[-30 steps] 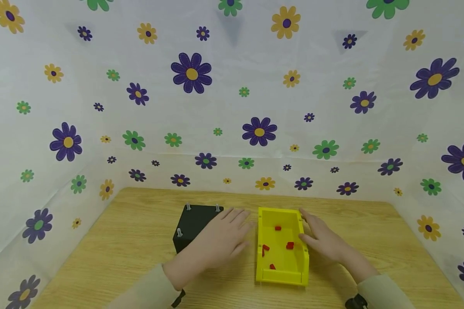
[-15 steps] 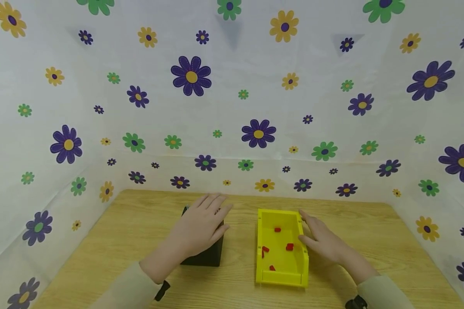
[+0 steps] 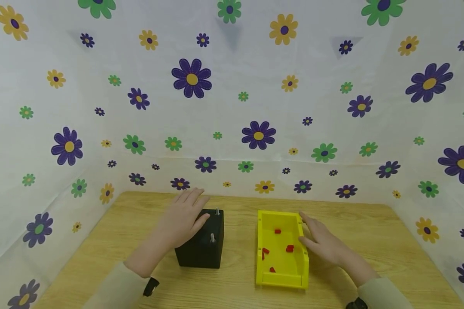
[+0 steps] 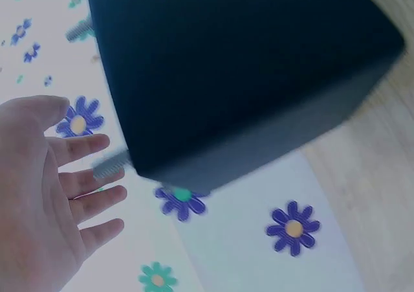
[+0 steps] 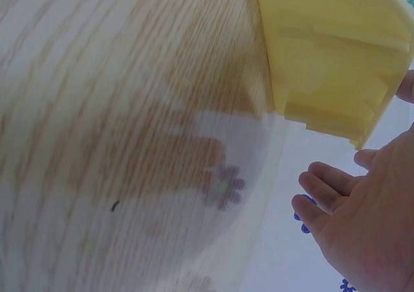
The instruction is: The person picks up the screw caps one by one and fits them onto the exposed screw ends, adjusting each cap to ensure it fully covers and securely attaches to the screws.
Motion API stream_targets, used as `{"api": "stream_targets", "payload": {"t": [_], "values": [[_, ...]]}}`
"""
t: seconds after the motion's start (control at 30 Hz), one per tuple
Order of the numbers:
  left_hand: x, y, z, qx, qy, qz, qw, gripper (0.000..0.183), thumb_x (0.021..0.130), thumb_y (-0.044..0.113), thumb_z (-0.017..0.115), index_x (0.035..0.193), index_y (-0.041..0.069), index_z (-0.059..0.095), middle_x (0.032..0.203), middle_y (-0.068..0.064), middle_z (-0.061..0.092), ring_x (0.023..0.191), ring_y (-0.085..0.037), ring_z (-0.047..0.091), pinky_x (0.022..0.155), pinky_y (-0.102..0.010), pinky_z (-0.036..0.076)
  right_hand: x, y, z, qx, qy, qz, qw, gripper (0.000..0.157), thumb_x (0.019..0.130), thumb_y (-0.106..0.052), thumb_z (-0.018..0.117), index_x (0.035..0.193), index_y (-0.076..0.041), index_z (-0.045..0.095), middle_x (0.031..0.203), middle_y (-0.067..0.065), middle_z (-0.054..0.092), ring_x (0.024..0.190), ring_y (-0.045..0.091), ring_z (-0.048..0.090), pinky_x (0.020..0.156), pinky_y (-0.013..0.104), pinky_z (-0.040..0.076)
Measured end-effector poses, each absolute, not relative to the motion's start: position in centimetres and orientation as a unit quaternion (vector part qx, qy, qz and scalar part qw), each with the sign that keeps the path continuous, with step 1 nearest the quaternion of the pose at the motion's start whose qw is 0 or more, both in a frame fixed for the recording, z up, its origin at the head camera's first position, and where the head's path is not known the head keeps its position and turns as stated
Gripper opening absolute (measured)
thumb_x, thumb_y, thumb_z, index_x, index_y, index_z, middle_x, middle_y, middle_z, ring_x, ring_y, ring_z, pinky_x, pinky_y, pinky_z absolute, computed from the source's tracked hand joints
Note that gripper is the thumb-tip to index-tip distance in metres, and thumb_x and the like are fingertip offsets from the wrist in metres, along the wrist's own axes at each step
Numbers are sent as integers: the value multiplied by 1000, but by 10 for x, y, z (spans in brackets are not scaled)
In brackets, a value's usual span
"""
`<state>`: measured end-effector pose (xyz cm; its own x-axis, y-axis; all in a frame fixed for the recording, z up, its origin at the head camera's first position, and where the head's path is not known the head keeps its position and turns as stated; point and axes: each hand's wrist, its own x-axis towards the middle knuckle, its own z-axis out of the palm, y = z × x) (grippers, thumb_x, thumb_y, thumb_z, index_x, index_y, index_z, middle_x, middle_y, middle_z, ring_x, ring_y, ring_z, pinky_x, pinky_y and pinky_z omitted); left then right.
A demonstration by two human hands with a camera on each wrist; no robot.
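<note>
A black block [image 3: 199, 253] stands on the table with threaded metal bolts upright on its top, one bolt [image 3: 212, 238] near the front right corner. My left hand [image 3: 179, 221] is over the block's left part with fingers extended, hiding that side. In the left wrist view the left hand's fingers hold nothing, beside two bolts [image 4: 111, 164]. To the right, a yellow bin [image 3: 282, 281] holds several small red pieces [image 3: 290, 248]. My right hand [image 3: 322, 242] is at the bin's right wall, fingertips and thumb right at its rim, fingers fairly straight.
The wood-grain table [image 3: 239, 240] has white cloth walls [image 3: 224, 111] with printed flowers at the back and sides. Bare tabletop separates the black block from the yellow bin.
My left hand has moved left, from the gap beside the bin across the black block, uncovering the bolts on its right side. The right hand and the bin have stayed in place.
</note>
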<state>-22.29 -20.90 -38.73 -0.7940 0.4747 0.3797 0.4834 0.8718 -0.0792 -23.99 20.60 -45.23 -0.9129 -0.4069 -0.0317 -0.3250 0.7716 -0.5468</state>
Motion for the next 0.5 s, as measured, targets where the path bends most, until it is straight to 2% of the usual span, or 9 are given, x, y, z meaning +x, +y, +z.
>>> {"api": "stream_targets", "payload": {"t": [0.5], "values": [[-238,-247,-403,-200,-961,-24,190,46,106,30,65,142,1,61,143,-24,61,136,-44,57,119,-58,44,-241,208,-455,-196,941,-268,72,78,110,-41,51,169,-3,17,167,31,33,153,56,33,117,76,35]]}}
